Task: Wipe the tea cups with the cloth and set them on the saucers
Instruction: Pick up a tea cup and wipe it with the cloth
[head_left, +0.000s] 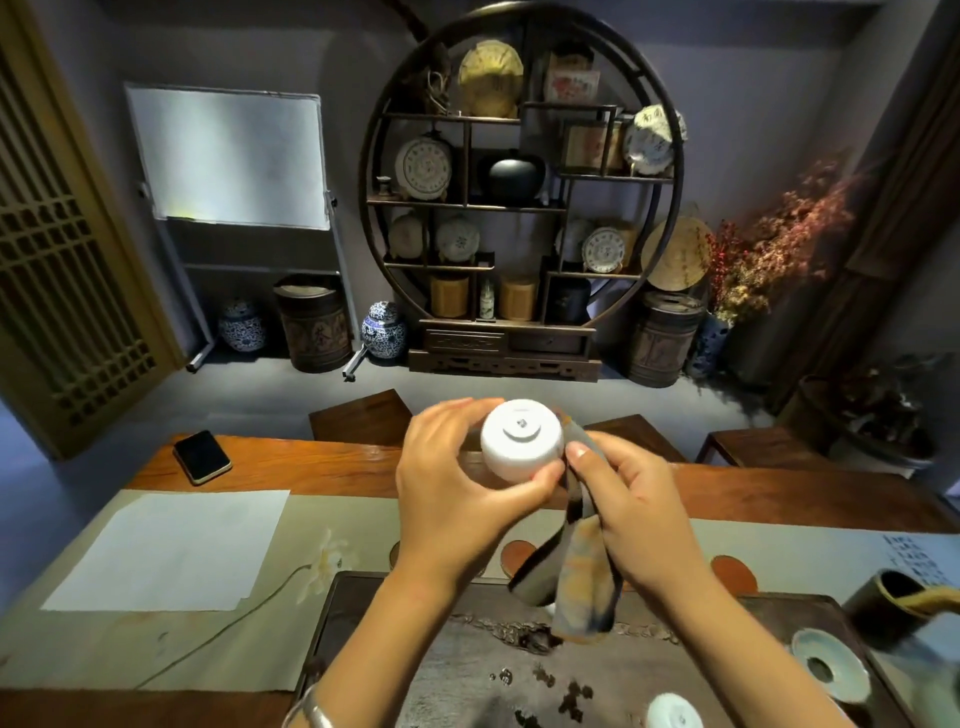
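My left hand (457, 493) grips a white tea cup (521, 439), raised above the table with its foot turned toward me. My right hand (628, 504) pinches a dark cloth with orange patches (576, 577) against the cup's right side; the rest of the cloth hangs down over the tea tray. Orange-brown round saucers (517, 558) (735, 571) lie on the runner beyond the tray, partly hidden by my arms. Another pale cup (674, 712) stands upside down at the tray's near edge.
A dark stone tea tray (374, 634) lies before me on a wooden table (291, 462). On the tray's right is a pale funnel-shaped strainer (830, 667), with a dark vessel (883, 603) beyond it. White paper (171, 551) and a phone (201, 457) lie at left.
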